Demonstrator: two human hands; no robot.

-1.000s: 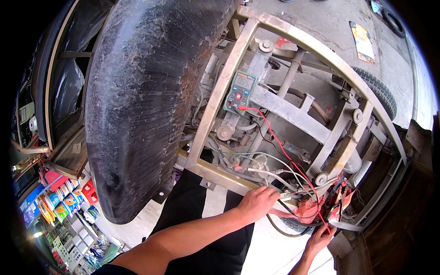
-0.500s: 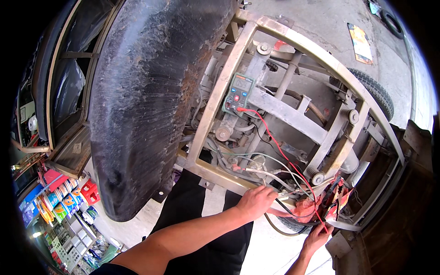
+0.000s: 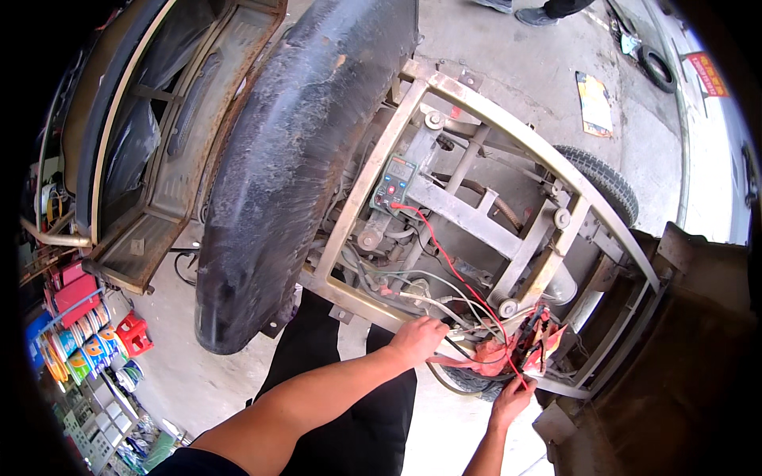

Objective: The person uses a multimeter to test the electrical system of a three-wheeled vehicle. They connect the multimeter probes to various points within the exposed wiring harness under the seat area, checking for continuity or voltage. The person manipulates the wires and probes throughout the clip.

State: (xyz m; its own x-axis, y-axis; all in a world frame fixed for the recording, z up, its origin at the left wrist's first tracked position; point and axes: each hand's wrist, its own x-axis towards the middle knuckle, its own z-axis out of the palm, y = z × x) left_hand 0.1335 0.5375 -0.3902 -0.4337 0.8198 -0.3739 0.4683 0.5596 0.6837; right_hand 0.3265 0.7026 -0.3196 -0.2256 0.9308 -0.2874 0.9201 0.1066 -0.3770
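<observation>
A small dark multimeter (image 3: 394, 181) with a lit screen rests on the gold-coloured metal frame (image 3: 373, 178). From it a red test lead (image 3: 452, 266) runs down to my right hand (image 3: 510, 403), whose fingers pinch the red probe beside a torn red wrapping (image 3: 494, 355) full of wires. My left hand (image 3: 421, 339) is closed at the frame's near edge. A black test lead (image 3: 464, 353) comes out by its fingers; the tip it holds is hidden. Several pale wires (image 3: 432, 301) with terminals lie just beyond that hand.
A large scuffed black curved panel or tank (image 3: 278, 174) stands to the left. Tyres (image 3: 595, 178) show beyond the frame. At far left are a rusty vehicle body (image 3: 182, 151) and stacked coloured containers (image 3: 83, 341). Another person's shoes (image 3: 536, 16) are at the top.
The view has shifted, so the frame, meter and hands appear further left. Another person's feet have come into view at the top. Both hands keep about the same grip and place.
</observation>
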